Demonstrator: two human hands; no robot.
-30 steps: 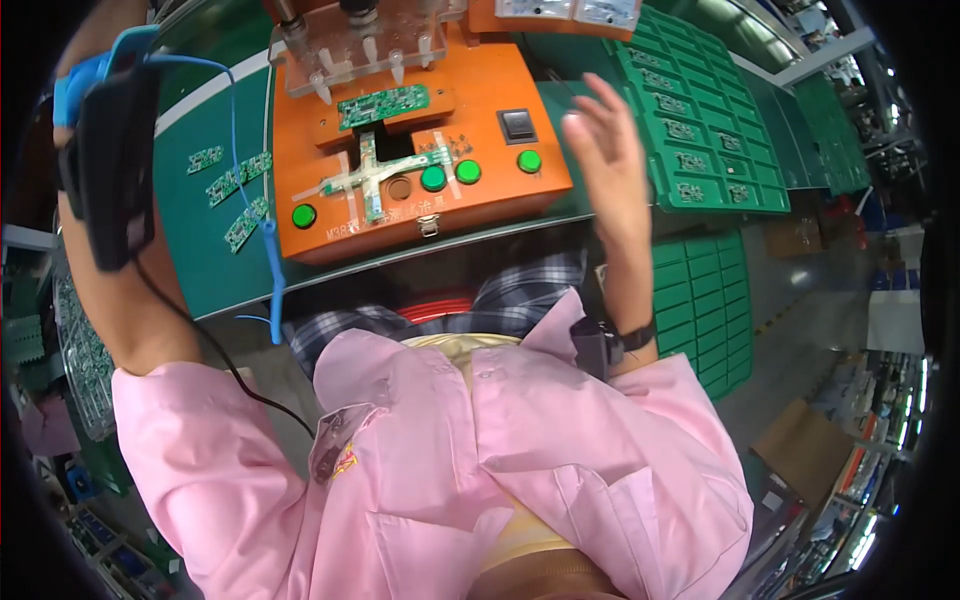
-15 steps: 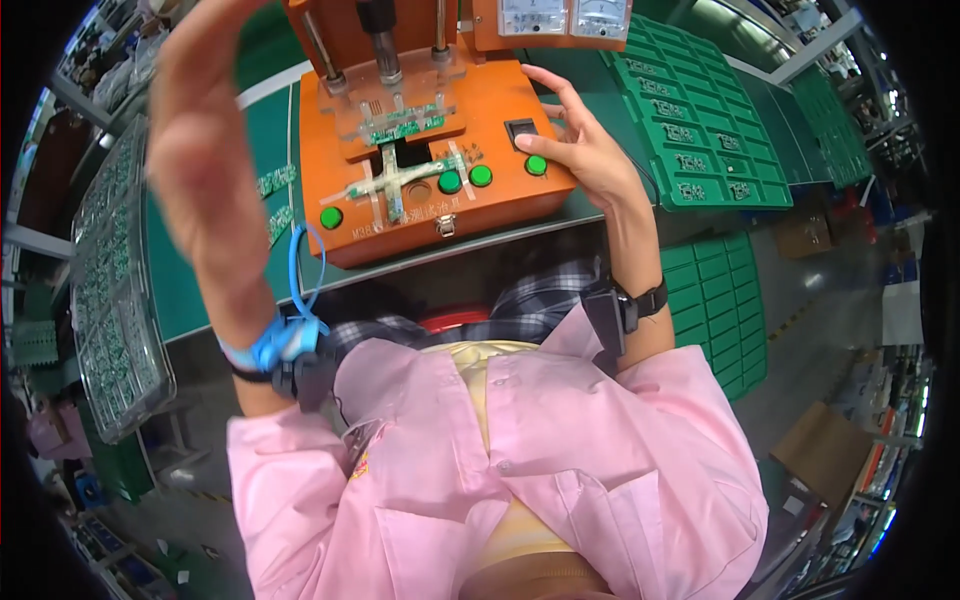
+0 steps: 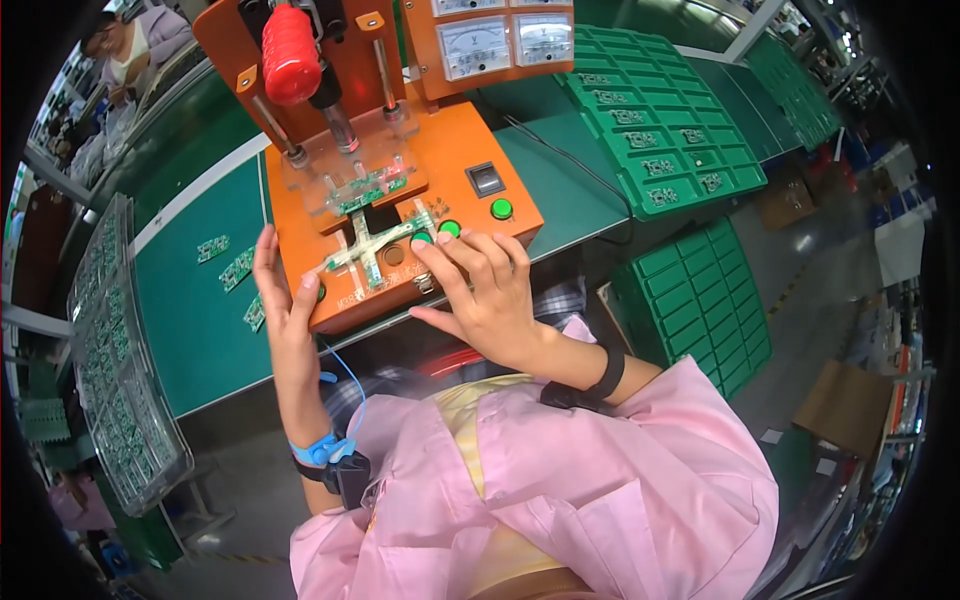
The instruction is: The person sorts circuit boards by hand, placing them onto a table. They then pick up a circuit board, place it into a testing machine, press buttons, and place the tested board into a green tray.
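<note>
An orange test fixture box (image 3: 450,150) stands on the bench before me. Its clear press plate (image 3: 335,185) sits low over a green circuit board (image 3: 372,190). My left hand (image 3: 290,325) lies along the box's left front corner, fingers stretched, thumb at the left green button (image 3: 321,292). Over the front edge spreads my right hand (image 3: 490,300), its fingertips at two middle green buttons (image 3: 450,229); it holds nothing. Another green button (image 3: 502,209) and a black rocker switch (image 3: 486,179) are to its right. A red lever handle (image 3: 291,55) rises above the press.
Loose circuit boards (image 3: 237,268) lie left of the box, beside a clear tray full of boards (image 3: 125,370). At right are a green tray with several boards (image 3: 660,120) and stacked green trays (image 3: 700,300) lower down. Panel meters (image 3: 475,48) stand behind; a cable (image 3: 570,160) crosses the bench.
My left hand has come down from beside the press to the box's left corner. My right hand has left the rocker switch for the middle buttons. The view has shifted, showing the red handle.
</note>
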